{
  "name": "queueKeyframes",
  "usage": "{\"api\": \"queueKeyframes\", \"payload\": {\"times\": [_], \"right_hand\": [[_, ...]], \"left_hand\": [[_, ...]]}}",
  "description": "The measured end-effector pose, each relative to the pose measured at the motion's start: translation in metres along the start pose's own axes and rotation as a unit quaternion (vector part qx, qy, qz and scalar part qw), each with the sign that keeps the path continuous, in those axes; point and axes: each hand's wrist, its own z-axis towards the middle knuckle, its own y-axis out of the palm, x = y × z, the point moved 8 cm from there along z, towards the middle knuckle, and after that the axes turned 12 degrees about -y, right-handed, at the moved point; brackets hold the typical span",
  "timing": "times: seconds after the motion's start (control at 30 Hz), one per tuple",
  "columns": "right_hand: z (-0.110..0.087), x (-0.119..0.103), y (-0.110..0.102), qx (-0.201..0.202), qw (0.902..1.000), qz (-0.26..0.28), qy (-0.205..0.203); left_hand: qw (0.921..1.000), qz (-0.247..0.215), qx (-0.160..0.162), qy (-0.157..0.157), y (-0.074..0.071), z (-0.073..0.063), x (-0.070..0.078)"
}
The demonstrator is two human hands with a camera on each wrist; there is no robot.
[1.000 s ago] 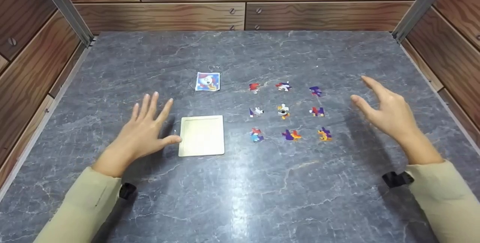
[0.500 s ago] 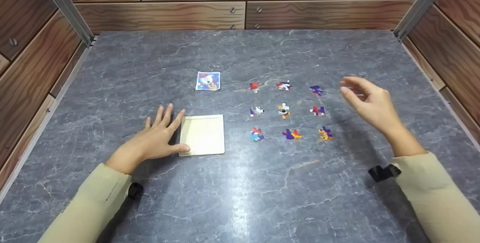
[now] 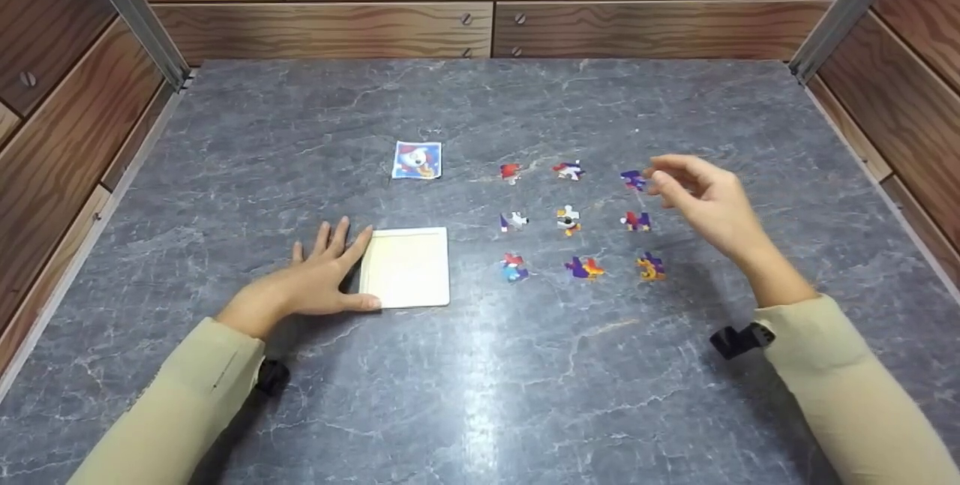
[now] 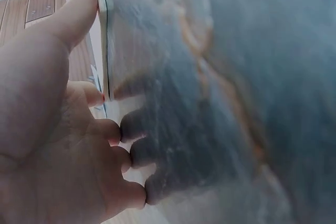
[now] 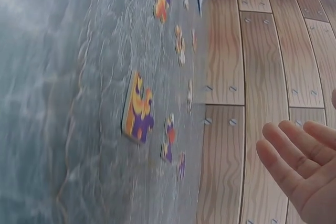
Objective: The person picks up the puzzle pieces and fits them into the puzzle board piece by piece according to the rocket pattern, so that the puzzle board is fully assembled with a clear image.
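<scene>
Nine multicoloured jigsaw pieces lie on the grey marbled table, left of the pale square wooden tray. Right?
No, the side is wrong: the nine multicoloured jigsaw pieces on the grey marbled table lie right of the pale square wooden tray, as the head view shows.

L grip [image 3: 309,282] rests low, fingers spread, & R grip [image 3: 711,204] hovers w/ fingers bent twd thumb.

1. nine puzzle pieces [image 3: 651,267], three rows of three;
2. one shallow square tray [image 3: 405,269];
3. one picture card [image 3: 418,160];
4. one left hand [image 3: 311,282]; one right hand [image 3: 712,204];
5. two sleeves [image 3: 172,387];
6. two black wrist devices [image 3: 735,341];
7. two metal posts [image 3: 135,13];
8. one desk [image 3: 480,106].
</scene>
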Motion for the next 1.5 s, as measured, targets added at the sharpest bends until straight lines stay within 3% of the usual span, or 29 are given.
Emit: {"api": "queueKeyframes", "payload": {"times": [0.3, 0.63, 0.93, 1.17, 1.5], "right_hand": [[0.015, -0.002, 0.023, -0.01, 0.9982, 0.057, 0.01], [0.032, 0.0, 0.047, -0.037, 0.9933, 0.104, 0.036], [0.046, 0.013, 0.068, -0.053, 0.9909, 0.102, 0.07], [0.058, 0.021, 0.087, -0.073, 0.9871, 0.104, 0.097], [0.073, 0.045, 0.117, -0.1, 0.9764, 0.113, 0.154]], "left_hand": [[0.9991, 0.022, -0.036, -0.009, 0.007, 0.0, 0.0], [0.9983, 0.023, -0.047, -0.026, 0.017, 0.012, -0.008], [0.9984, 0.018, -0.046, -0.028, 0.017, 0.013, -0.009], [0.9991, 0.008, -0.041, -0.009, 0.013, 0.008, -0.004], [0.998, 0.028, -0.043, -0.037, 0.019, 0.016, -0.013]]}}
